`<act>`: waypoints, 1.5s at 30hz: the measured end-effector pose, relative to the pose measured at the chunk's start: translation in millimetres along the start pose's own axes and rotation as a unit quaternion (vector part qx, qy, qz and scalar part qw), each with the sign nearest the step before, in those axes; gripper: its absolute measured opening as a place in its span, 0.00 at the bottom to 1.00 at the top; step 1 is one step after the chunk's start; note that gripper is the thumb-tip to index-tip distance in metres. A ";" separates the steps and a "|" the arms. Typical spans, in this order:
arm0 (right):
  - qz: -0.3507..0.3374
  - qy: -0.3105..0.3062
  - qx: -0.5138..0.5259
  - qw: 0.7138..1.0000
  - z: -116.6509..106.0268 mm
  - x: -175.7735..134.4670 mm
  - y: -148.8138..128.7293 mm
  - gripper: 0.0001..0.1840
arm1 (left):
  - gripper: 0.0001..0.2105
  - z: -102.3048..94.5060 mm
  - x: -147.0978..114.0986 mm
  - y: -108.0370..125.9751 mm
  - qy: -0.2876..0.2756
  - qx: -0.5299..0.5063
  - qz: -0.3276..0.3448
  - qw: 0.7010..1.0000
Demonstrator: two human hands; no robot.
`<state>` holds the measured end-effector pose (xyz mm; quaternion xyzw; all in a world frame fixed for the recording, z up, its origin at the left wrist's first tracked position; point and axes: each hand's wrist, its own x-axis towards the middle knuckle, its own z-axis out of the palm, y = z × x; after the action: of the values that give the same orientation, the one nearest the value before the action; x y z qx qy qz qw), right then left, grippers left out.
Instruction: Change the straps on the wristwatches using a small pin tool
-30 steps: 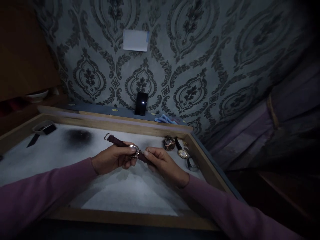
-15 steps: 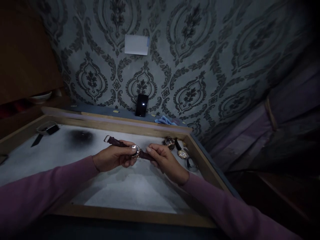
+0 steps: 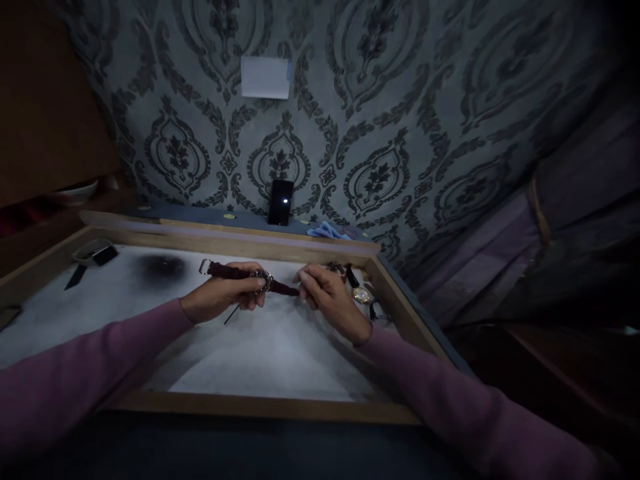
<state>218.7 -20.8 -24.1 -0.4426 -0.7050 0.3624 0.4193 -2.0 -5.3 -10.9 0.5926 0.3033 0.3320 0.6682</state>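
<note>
A wristwatch (image 3: 261,281) with a round face and a dark red leather strap is stretched level above the tray. My left hand (image 3: 220,297) is closed around its case, the thumb lying on the face. The buckle end of the strap sticks out to the left, past the fingers. My right hand (image 3: 330,300) has its fingers curled together at the strap's other end; exactly how they grip the tip is partly hidden. Below my left hand shows a thin dark stick-like thing (image 3: 231,314), its kind unclear.
The wooden-framed tray (image 3: 260,405) has a white bottom. Along its right side lie a gold-faced watch (image 3: 361,295) and other watches. A clear dish (image 3: 90,252) sits at the back left. Behind the tray are a phone (image 3: 281,203) leaning on the wall and a blue cloth (image 3: 327,231).
The watch has turned a little, so its face shows less. My right hand has shifted outward along the strap toward its tip. A thin dark thing now shows below my left hand.
</note>
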 end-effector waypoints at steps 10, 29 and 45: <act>0.214 -0.141 0.237 0.937 13.4 -8.2 -7.8 0.28 | 0.09 3.8 -6.7 9.2 -0.090 0.191 0.029 0.977; 0.243 -0.071 0.323 0.912 18.5 -5.8 -1.7 0.10 | 0.16 -4.4 5.3 -16.1 -0.044 -0.009 -0.065 0.997; 0.200 0.017 0.249 0.947 17.4 -1.5 17.3 0.07 | 0.23 4.1 -9.4 -0.8 -0.238 0.456 0.097 0.852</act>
<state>208.7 -18.7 -46.5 -0.4622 -0.4819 0.5950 0.4473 -4.3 -15.4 -11.2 0.9179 0.1934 0.0681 0.3398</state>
